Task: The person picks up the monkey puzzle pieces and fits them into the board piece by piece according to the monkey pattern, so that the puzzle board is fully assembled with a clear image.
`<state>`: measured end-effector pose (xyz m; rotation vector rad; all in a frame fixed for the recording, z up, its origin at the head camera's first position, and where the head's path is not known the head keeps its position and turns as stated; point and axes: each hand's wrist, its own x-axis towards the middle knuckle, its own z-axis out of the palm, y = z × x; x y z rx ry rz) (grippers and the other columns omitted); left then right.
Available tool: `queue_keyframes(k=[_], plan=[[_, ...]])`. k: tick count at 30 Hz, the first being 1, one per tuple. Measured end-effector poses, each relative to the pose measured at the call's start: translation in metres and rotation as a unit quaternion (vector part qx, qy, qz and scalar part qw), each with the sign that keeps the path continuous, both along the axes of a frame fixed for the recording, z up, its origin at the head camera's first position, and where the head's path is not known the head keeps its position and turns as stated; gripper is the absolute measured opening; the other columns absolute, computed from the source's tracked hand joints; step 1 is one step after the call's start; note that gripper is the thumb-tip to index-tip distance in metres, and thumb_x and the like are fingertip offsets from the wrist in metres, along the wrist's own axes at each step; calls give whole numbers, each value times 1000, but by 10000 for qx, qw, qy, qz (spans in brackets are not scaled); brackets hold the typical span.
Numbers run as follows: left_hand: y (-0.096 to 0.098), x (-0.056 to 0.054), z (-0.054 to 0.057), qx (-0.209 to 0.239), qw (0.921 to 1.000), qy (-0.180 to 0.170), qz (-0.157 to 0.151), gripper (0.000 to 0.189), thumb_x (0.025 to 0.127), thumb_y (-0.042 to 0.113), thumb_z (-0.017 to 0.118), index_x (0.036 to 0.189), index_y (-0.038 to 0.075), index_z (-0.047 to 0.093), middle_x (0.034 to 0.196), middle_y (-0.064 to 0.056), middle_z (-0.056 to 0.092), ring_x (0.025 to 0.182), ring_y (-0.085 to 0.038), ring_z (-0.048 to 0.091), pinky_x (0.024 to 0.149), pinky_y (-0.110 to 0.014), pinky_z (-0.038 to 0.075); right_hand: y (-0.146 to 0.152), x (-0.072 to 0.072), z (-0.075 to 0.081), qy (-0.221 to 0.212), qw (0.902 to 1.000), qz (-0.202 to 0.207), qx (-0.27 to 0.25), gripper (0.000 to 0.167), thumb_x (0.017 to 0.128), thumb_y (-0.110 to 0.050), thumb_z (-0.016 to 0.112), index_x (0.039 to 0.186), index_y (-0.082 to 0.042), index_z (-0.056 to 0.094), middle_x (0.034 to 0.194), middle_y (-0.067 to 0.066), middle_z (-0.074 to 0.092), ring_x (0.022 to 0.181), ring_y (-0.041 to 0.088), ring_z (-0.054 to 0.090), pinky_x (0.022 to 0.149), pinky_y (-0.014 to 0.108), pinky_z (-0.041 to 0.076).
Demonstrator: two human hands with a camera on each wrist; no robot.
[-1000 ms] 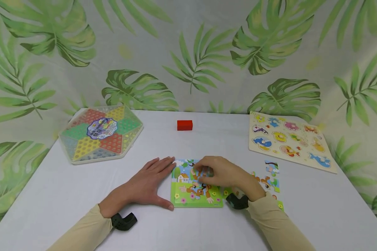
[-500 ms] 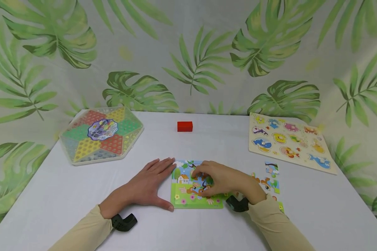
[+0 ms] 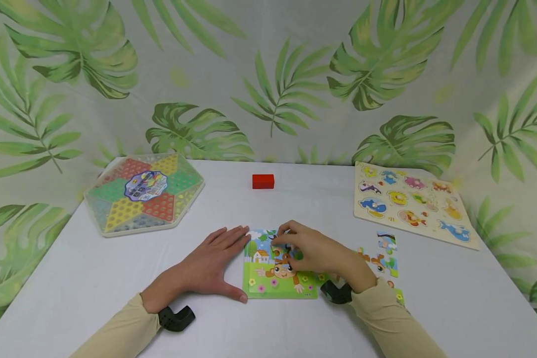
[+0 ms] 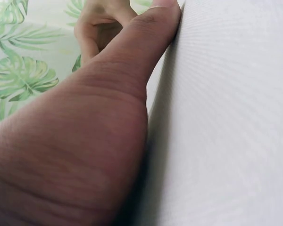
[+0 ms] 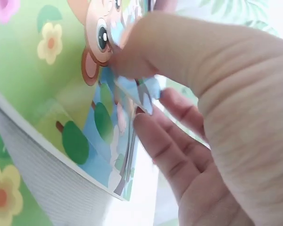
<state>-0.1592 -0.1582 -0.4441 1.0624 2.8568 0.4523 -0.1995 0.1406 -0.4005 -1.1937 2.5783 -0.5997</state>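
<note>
A square jigsaw puzzle (image 3: 261,289) with a cartoon monkey, a house and flowers lies on the white table in front of me. My left hand (image 3: 208,263) rests flat beside it, fingertips at its upper left corner and thumb near the lower left. Over the middle of the picture, my right hand (image 3: 315,251) pinches a puzzle piece (image 5: 153,88) between thumb and fingers. In the right wrist view that piece is light blue and tilted against the picture, partly covered by the thumb. The monkey's face shows just below the fingertips in the head view.
Several loose puzzle pieces (image 3: 387,241) lie to the right, partly behind my right forearm. A wooden knob puzzle (image 3: 398,199) lies at the back right, a red block (image 3: 263,181) at the back centre. A hexagonal Chinese checkers box (image 3: 158,205) sits at the back left.
My right hand dipped toward the monkey's face, then rose slightly and moved back, with fingers drawn closer together. More of the face shows now. The left hand has stayed in place.
</note>
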Motion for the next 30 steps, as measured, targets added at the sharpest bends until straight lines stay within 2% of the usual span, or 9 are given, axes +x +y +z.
queue_keyframes(k=[8,13,15,18,21,23,26,30], plan=[[0,1,0,28,10000,-6,-13,130,69,94,60,163,11,29,172,-5,21,159,-23,19,129,-49,15,-1,0,-2,272,9996,-30,-40,43,92,-10,75,133,-17,65,140,7,58,121,22,58,103,42,54],[0,2,1,28,10000,-61,-5,130,69,94,61,163,11,30,172,-5,21,159,-23,20,129,-49,16,-2,-1,-6,604,9981,-40,-119,45,97,-6,68,140,-14,61,146,8,56,133,27,55,110,45,50],[1,2,1,30,10000,-74,-1,129,69,94,61,163,11,30,172,-5,21,159,-23,20,129,-49,16,-4,0,-7,721,9972,-161,-141,46,99,-8,67,143,-13,59,144,8,58,132,26,56,110,44,50],[1,2,2,16,10000,-55,4,129,69,94,61,163,11,30,172,-5,21,159,-22,20,129,-49,16,-6,2,-9,761,9957,-510,-104,47,99,-23,71,143,-12,58,129,4,65,118,20,61,103,41,54],[1,1,2,2,10000,-6,-1,129,69,94,61,163,11,30,172,-5,22,159,-22,20,129,-48,16,-9,5,-10,733,9939,-826,57,58,93,-42,76,141,-13,60,118,1,66,106,16,61,94,38,56],[1,1,2,-7,10000,9,-4,129,69,94,61,163,10,30,172,-5,22,159,-22,20,129,-48,16,-11,6,-11,741,9928,-929,168,64,89,-49,78,140,-14,60,119,1,65,106,16,60,93,38,56],[1,1,2,-14,10000,37,-13,129,69,94,61,163,10,30,172,-6,22,159,-23,20,129,-49,17,-13,7,-11,820,9915,-979,260,66,87,-53,79,139,-15,62,123,2,64,107,17,59,91,37,56],[1,1,2,-7,10000,17,-10,129,69,93,62,163,10,30,172,-5,22,159,-23,21,129,-49,17,-14,7,-11,925,9909,-950,241,58,90,-47,78,136,-14,64,122,3,65,105,18,60,90,37,57]])
